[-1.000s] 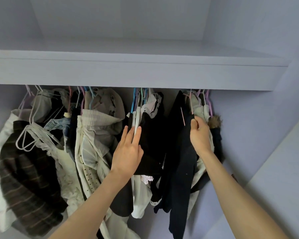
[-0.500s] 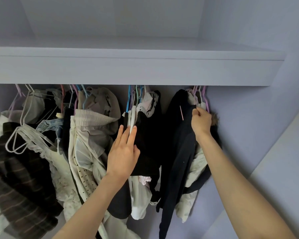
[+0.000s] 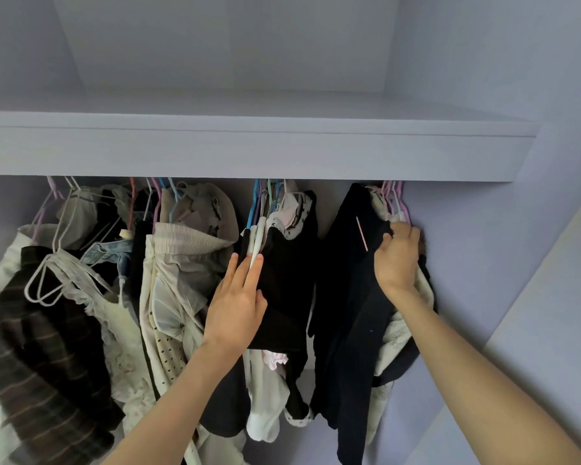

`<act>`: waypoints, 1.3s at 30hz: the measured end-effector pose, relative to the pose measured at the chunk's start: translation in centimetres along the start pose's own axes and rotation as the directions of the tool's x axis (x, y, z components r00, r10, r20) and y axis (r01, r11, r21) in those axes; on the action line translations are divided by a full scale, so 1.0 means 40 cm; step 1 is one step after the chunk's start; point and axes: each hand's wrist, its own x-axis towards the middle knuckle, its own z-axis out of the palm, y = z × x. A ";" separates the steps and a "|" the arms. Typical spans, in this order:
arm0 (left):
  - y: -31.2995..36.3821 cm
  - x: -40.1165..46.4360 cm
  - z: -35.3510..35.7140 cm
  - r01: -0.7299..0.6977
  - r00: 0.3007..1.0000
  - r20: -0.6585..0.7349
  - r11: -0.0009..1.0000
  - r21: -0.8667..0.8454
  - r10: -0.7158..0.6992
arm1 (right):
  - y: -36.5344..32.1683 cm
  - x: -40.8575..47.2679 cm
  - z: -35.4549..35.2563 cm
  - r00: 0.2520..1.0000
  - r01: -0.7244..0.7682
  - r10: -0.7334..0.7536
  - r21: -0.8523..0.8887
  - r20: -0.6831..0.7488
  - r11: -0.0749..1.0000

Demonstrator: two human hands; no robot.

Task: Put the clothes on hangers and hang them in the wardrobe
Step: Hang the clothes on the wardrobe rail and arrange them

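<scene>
Clothes [image 3: 188,280] mostly hung; my right grip [image 3: 398,253] clamps dark garment [image 3: 349,297] at rail's right end, left grip [image 3: 237,303] flat, parting hangers [image 3: 260,209].

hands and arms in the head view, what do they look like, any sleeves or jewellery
Both forearms are bare as far as the frame shows them, with no sleeves in view. The left hand and the right hand wear no gloves, and no watch, bracelet or ring is visible on the parts that show. The nails that show on the left hand look short and unpainted; the right hand's fingertips are hidden.
</scene>
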 end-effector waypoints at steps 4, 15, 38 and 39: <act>0.006 0.000 0.003 -0.041 0.999 -0.024 0.999 0.033 0.042 | 0.073 -0.051 -0.011 0.855 0.502 -0.500 -0.469 0.139 0.727; 0.039 -0.003 -0.019 -0.063 0.984 0.175 0.990 0.125 0.040 | 0.056 -0.090 -0.039 0.784 0.621 -0.112 -0.764 0.611 0.176; -0.203 -0.866 -0.612 0.559 0.816 -0.118 0.720 0.411 -0.566 | -0.485 -0.959 -0.060 0.157 0.795 -0.822 0.424 0.548 0.434; -0.190 -0.940 -0.628 0.607 0.780 -0.143 0.681 0.410 -0.609 | -0.494 -1.024 -0.073 0.080 0.792 -0.822 0.465 0.563 0.396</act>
